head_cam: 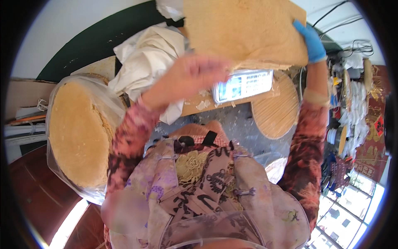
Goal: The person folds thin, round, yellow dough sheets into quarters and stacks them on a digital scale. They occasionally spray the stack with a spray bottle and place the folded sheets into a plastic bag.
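Observation:
A large tan sheet with layered, ragged edges (pixel 245 31) stands raised in front of me at the top of the view. My right hand (pixel 312 42), in a blue glove, grips its right edge. My left hand (pixel 199 70), bare and blurred by motion, is near the sheet's lower left corner; whether it touches the sheet or holds anything, I cannot tell. Below the sheet's lower edge lies a phone (pixel 244 86) with a lit screen, on a wooden surface with pale flakes. Crumpled white cloth (pixel 149 53) lies beside my left forearm.
At the left, a stack of round tan sheets (pixel 79 133) sits in a clear plastic bag. A round wooden board (pixel 275 109) is at the right, below the phone. Black cables (pixel 357 49) hang on the wall at the upper right, above many bags.

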Tool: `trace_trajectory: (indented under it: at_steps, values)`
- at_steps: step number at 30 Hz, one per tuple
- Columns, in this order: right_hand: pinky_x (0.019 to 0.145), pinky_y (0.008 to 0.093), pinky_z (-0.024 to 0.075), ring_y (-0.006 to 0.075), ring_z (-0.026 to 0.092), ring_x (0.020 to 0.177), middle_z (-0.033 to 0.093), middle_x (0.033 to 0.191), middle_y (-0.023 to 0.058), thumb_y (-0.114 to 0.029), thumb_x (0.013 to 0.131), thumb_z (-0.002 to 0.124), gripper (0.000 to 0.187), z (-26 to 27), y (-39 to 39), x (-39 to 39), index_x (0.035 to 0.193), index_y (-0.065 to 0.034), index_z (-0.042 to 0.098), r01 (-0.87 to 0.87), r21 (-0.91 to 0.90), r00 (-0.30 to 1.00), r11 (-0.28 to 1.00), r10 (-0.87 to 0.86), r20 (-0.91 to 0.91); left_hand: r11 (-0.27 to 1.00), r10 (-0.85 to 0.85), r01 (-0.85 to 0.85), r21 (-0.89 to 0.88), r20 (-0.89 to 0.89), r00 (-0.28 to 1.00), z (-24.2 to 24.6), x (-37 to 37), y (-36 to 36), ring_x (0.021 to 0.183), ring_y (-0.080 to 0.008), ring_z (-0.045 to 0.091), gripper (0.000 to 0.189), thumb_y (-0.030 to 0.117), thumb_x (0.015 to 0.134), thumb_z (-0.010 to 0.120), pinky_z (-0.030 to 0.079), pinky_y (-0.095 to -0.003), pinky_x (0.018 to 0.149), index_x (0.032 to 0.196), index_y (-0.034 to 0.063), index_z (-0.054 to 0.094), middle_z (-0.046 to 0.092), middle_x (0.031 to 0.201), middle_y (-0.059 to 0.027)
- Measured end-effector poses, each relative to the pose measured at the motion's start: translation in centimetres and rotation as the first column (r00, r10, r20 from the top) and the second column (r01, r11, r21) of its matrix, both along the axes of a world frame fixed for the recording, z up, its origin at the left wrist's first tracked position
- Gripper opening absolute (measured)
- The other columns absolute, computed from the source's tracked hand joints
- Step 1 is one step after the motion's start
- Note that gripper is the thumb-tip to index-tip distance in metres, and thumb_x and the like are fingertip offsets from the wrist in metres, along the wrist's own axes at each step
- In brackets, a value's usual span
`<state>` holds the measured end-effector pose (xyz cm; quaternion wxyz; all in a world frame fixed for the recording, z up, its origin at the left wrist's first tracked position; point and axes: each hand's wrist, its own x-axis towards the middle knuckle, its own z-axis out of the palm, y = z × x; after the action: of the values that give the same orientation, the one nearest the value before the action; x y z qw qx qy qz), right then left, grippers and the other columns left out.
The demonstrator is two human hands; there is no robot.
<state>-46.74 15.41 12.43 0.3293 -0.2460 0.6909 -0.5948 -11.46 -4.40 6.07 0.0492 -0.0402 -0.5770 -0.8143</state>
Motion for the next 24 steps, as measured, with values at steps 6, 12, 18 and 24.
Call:
trace_trajectory:
  at_steps: [6,12,18,24]
  values:
    - [0.077,0.0289,0.0548,0.0149,0.067,0.083,0.068,0.102,0.0107,-0.031,0.087,0.068,0.045,-7.1,2.5,-12.4,0.118,0.0008,0.06,0.051,0.345,0.951,0.937,0.06,-0.303,0.349,0.283,-0.713,-0.608,-0.657,0.699,-1.1,-20.2,-1.2,0.12,-0.0358,0.053,0.053,0.031,0.084,0.069,0.041,-0.0485,0.101,0.124,-0.0009,0.057,0.057,0.126,-0.0251]
    - [0.112,0.0514,0.025,0.0425,0.03,0.136,0.033,0.149,0.0213,-0.046,0.078,0.068,0.081,-5.5,-0.6,-7.1,0.146,-0.0167,0.035,0.515,0.419,0.257,0.748,0.331,-0.908,0.072,0.377,-0.398,-0.914,-0.345,0.86,-9.4,-24.7,1.3,0.142,-0.04,0.019,0.084,0.06,0.08,0.061,0.008,-0.0541,0.115,0.143,0.0086,0.039,0.028,0.15,-0.026]
    - [0.111,0.053,0.0244,0.0454,0.028,0.137,0.03,0.149,0.0239,-0.049,0.088,0.053,0.065,-8.9,-1.5,-5.3,0.144,-0.0189,0.039,0.297,0.52,0.217,0.801,0.473,-0.854,-0.02,0.38,-0.422,-0.906,-0.397,0.836,-13.2,-25.3,1.3,0.143,-0.0392,0.015,0.089,0.06,0.08,0.061,0.005,-0.0555,0.115,0.146,0.0086,0.033,0.024,0.152,-0.0253]
    - [0.11,0.0518,0.0264,0.0439,0.027,0.137,0.03,0.149,0.0232,-0.047,0.087,0.056,0.065,-8.0,-1.7,-4.3,0.143,-0.0169,0.04,0.33,0.566,0.21,0.756,0.525,-0.825,0.117,0.344,-0.464,-0.878,-0.402,0.849,-12.6,-24.4,1.0,0.144,-0.0394,0.012,0.089,0.058,0.08,0.063,0.006,-0.0565,0.114,0.144,0.0033,0.035,0.021,0.152,-0.0247]
